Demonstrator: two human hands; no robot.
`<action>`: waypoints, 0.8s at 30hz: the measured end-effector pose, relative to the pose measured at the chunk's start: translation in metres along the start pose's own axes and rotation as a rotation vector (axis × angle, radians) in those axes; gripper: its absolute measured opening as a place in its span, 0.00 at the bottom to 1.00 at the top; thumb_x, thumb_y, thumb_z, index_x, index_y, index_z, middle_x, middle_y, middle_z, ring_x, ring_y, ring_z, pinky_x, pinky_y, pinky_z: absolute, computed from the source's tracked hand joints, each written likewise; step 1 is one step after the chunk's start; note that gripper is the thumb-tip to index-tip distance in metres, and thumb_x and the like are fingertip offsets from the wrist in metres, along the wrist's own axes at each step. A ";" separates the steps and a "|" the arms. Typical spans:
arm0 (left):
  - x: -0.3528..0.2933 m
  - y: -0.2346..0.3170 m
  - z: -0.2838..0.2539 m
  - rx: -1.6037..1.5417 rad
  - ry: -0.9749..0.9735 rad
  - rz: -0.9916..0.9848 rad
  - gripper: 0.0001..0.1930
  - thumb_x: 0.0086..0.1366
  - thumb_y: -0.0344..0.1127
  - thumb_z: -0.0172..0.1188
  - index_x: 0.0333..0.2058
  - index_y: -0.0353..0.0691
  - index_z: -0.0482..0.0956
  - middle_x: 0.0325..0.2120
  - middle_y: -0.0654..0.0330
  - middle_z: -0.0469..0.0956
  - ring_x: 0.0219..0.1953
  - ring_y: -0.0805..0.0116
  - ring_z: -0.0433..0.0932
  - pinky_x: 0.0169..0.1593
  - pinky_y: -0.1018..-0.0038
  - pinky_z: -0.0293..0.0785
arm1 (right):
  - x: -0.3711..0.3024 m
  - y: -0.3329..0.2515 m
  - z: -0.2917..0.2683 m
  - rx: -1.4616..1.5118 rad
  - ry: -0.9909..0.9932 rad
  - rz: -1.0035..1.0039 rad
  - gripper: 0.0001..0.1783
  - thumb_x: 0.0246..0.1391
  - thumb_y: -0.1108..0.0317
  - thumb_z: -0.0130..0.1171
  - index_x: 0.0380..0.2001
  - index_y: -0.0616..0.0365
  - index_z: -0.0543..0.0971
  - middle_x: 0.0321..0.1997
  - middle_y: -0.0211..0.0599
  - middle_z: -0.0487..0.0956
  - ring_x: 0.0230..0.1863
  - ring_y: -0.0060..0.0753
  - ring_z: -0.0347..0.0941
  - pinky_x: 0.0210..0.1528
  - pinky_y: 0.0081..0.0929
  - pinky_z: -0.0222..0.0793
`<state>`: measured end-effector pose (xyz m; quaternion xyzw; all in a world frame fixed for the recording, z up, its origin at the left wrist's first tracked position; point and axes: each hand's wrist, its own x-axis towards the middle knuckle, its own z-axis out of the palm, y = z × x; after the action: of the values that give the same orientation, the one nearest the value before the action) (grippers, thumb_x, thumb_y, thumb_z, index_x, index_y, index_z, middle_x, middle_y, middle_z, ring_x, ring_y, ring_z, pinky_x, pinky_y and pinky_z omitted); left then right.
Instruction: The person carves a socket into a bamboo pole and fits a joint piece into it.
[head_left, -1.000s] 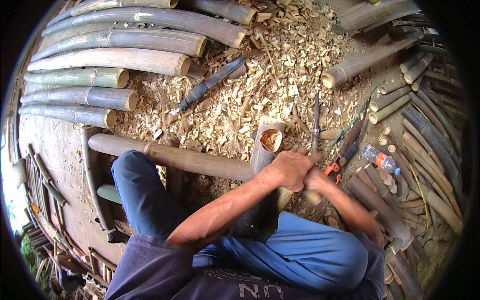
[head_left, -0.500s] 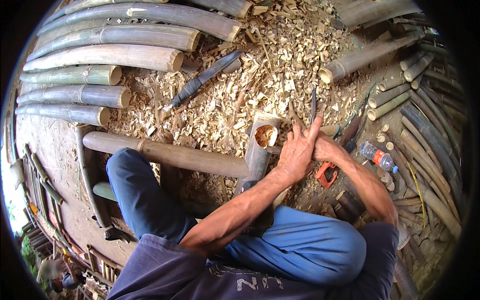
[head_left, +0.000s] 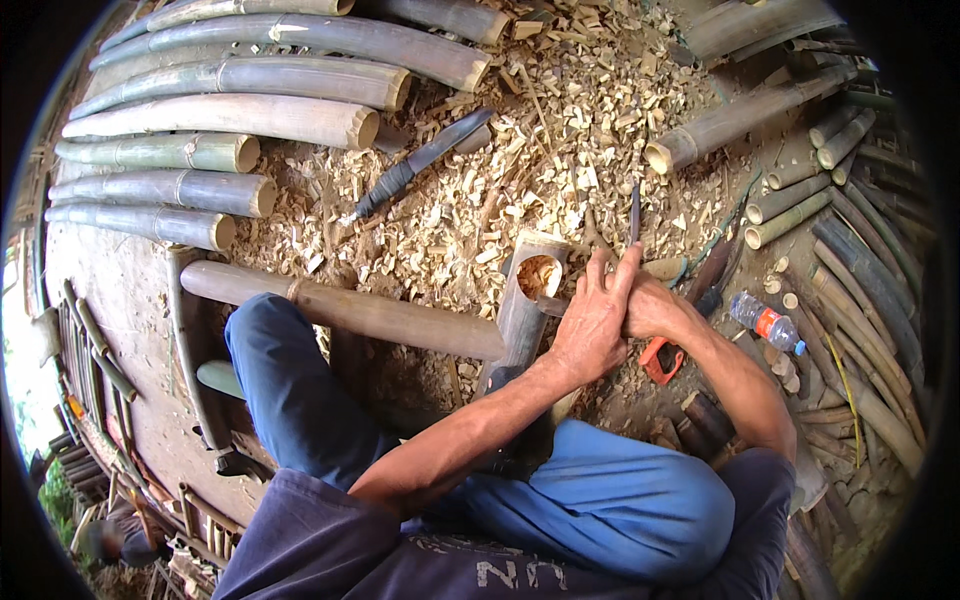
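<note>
My left hand (head_left: 590, 325) is bent over my right hand (head_left: 655, 305), and the two press together just right of a holed bamboo tube (head_left: 520, 305). The tube's oval opening shows rough brown inside. A short dark bar end (head_left: 552, 306) juts from beside my left hand toward that opening. Past my left fingertips points a narrow dark blade-like strip (head_left: 635, 212); whether it is gripped is unclear. Both hands look closed, but what lies in them is hidden. A long bamboo pole (head_left: 400, 322) meets the tube from the left, beside my knee.
Wood chips (head_left: 480, 200) cover the ground ahead, with a dark-handled machete (head_left: 420, 165) on them. Several bamboo poles (head_left: 240, 115) lie at far left; more cut bamboo (head_left: 790, 215) is piled right. An orange saw handle (head_left: 660, 362) and a plastic bottle (head_left: 768, 322) lie near my right arm.
The whole scene has slid slightly right and down in the picture. My hands keep nearly the same place beside the holed bamboo tube.
</note>
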<state>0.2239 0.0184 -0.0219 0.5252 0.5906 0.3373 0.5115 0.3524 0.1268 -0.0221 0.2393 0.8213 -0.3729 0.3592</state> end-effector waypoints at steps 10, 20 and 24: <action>0.004 -0.005 -0.038 0.170 -0.643 0.035 0.59 0.42 0.26 0.71 0.74 0.54 0.51 0.54 0.35 0.75 0.61 0.38 0.74 0.66 0.53 0.70 | -0.001 -0.043 0.120 0.726 0.472 0.136 0.26 0.52 0.67 0.69 0.54 0.61 0.73 0.51 0.54 0.77 0.55 0.43 0.76 0.56 0.38 0.74; -0.017 -0.004 -0.023 0.039 -0.165 0.021 0.53 0.41 0.21 0.69 0.70 0.44 0.58 0.59 0.36 0.64 0.60 0.35 0.70 0.63 0.52 0.72 | -0.009 -0.050 0.028 0.451 0.161 0.289 0.25 0.54 0.64 0.64 0.55 0.58 0.76 0.57 0.54 0.77 0.59 0.52 0.75 0.57 0.43 0.73; -0.021 -0.013 -0.038 0.081 -0.330 0.086 0.59 0.41 0.22 0.70 0.73 0.48 0.51 0.63 0.30 0.61 0.63 0.33 0.68 0.65 0.53 0.71 | -0.004 -0.052 0.077 0.436 0.293 0.207 0.30 0.54 0.65 0.66 0.60 0.57 0.72 0.59 0.52 0.76 0.60 0.49 0.75 0.58 0.43 0.72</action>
<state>0.1821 0.0007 -0.0193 0.6183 0.4890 0.2439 0.5649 0.3524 0.0341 -0.0323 0.4449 0.7360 -0.4637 0.2128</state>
